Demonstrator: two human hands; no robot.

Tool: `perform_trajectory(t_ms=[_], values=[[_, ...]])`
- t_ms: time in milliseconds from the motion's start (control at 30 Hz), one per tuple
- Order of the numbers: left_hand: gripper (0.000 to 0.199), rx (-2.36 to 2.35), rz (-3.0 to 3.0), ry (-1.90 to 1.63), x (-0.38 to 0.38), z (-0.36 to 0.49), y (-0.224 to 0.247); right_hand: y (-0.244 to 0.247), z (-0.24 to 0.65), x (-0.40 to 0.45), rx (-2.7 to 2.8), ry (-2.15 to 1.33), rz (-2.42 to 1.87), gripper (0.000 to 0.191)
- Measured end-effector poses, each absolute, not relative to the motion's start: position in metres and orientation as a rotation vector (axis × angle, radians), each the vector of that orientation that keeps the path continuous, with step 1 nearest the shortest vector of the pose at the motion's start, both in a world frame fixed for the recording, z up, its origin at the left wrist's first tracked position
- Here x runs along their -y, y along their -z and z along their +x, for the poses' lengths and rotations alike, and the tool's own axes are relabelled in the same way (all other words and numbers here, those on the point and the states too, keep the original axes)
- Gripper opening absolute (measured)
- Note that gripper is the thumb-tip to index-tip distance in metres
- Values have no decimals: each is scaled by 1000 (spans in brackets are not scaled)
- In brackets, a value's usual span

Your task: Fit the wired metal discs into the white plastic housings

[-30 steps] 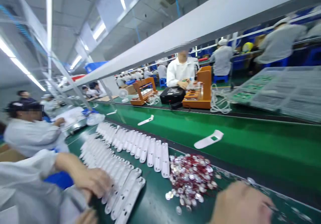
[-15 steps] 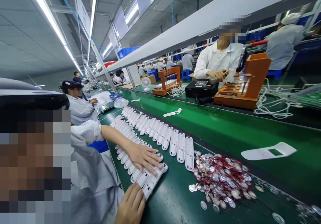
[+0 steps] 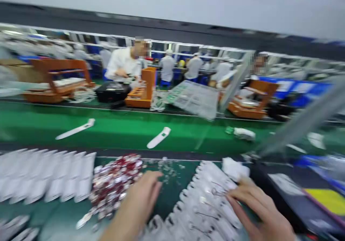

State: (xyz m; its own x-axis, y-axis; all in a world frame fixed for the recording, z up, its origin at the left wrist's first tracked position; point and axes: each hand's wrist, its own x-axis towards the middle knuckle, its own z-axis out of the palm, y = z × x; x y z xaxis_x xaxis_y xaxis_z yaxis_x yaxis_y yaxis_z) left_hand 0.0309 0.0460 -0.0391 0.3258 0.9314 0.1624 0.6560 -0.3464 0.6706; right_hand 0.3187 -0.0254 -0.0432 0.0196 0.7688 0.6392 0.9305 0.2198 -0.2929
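Observation:
Near the middle, my left hand (image 3: 141, 199) is held over the green bench, just right of a pile of small metal discs with red wires (image 3: 114, 183). Its finger and thumb tips look a little apart, and I see nothing between them. On the right, my right hand (image 3: 261, 210) bends its fingers at the edge of a row of pale plastic housings (image 3: 199, 207) with thin dark wires lying on them. Motion blur hides whether those fingertips pinch anything. A small white piece (image 3: 235, 169) lies just beyond this hand.
White housings (image 3: 70, 176) line the bench at left. Beyond it, a green conveyor (image 3: 118, 129) carries white covers (image 3: 159, 137). Orange fixtures (image 3: 140, 95) and a black box (image 3: 113, 91) stand across from me, where a co-worker (image 3: 122, 63) sits. A slanted metal post (image 3: 293, 122) rises at right.
The view has swung right and is blurred. The co-worker's arm over the housings at left is out of sight. Both my hands now show, the right one by the wired housings.

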Motion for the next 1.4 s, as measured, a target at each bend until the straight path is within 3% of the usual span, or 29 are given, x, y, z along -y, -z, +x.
perform_trajectory(t_ms=[167, 300, 633, 900, 1067, 1200, 1400], values=[[31, -1556, 2504, -607, -104, -12, 90, 40, 363, 15, 1545, 398, -2022, 28], [29, -1627, 2538, -412, -112, -22, 105, 63, 364, -2, 1536, 339, -2096, 19], [34, -1723, 2639, -243, -111, -27, 99, 71, 343, -34, 1596, 235, -2127, 18], [35, -1685, 2573, -317, -111, -27, 98, 64, 340, -35, 1638, 234, -2186, 15], [40, -1760, 2563, -551, -109, -21, 89, 60, 337, -38, 1829, 222, -2138, 34], [40, -1738, 2588, -565, -109, -16, 84, 55, 333, -41, 1948, 208, -2115, 35], [41, -1523, 2533, -580, -109, 4, 78, 30, 383, -13, 1587, 385, -2317, 33]])
